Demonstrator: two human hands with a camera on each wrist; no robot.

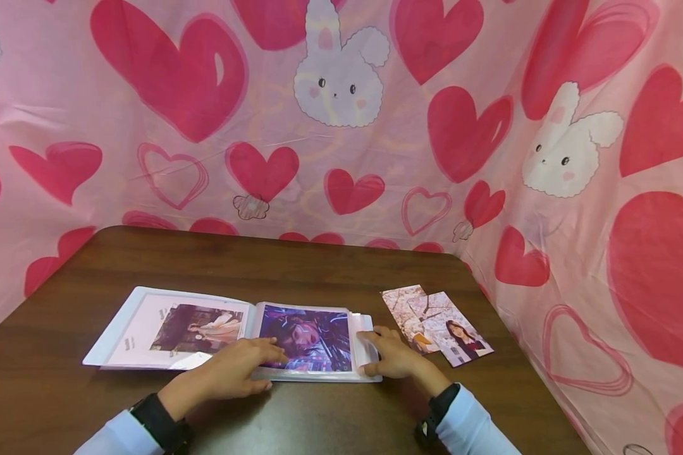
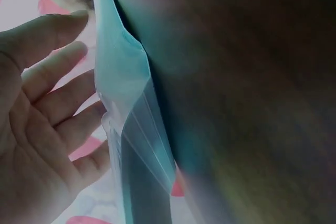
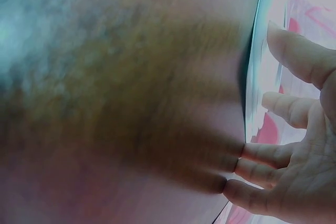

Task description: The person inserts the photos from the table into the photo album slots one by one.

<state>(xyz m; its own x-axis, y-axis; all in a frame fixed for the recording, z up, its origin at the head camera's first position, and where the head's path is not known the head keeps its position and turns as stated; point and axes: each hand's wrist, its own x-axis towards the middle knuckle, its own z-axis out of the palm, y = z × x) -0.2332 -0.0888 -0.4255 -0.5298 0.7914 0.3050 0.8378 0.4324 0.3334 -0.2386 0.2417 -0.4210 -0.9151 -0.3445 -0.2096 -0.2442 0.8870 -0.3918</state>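
Observation:
A photo album [image 1: 105, 344] with a pale cover lies open on the table. Its left page shows a picture of a figure in a light dress [image 1: 173, 325]; a purple-blue picture [image 1: 324, 328] fills the right page's clear sleeve. My left hand [image 1: 233, 370] lies over the album's lower edge near the spine, fingers stretched out onto the pages. In the left wrist view that hand [image 2: 42, 124] has its fingers spread beside the album's edge [image 2: 123, 61]. At the album's right edge is my right hand [image 1: 398, 357], thumb and forefinger against the border, other fingers reaching to the tabletop [image 3: 157, 129].
Two loose photo prints, one with blossoms [image 1: 401, 300] partly under one with a dark-haired person [image 1: 461, 341], lie right of the album. The brown table [image 1: 250, 259] ends at a pink curtain [image 1: 284, 136] with hearts and rabbits, which also runs along the right side.

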